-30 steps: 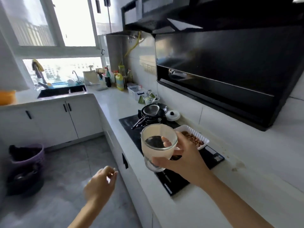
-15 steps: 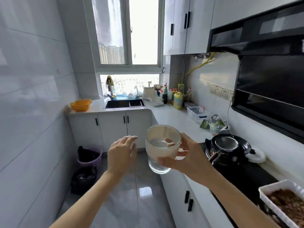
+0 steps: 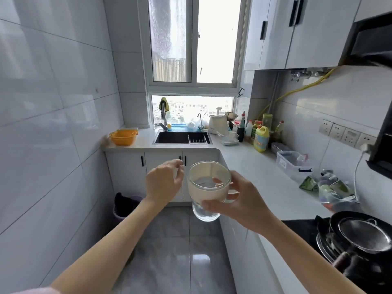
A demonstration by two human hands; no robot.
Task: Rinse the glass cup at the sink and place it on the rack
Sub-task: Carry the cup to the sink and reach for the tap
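Note:
My right hand (image 3: pixel 241 200) grips a clear glass cup (image 3: pixel 206 187) with a milky film on its wall, held upright in front of me above the floor. Just left of the cup hovers my left hand (image 3: pixel 164 181), fingers loosely curled and apart, holding nothing. Far ahead under the window lies the dark sink (image 3: pixel 171 137) with a tall faucet (image 3: pixel 163 115) behind it. A small metal rack (image 3: pixel 198 138) sits in the sink's right part.
An orange basket (image 3: pixel 123 136) stands left of the sink. Bottles, a yellow jug (image 3: pixel 261 138) and a clear box (image 3: pixel 292 164) line the right counter. A black stove with pans and a strainer (image 3: pixel 360 234) is at lower right. A bin (image 3: pixel 125 205) stands by the left cabinets.
The view has swung left from the stove toward the sink and window. The cup stays in my right hand, and my left hand has risen next to it.

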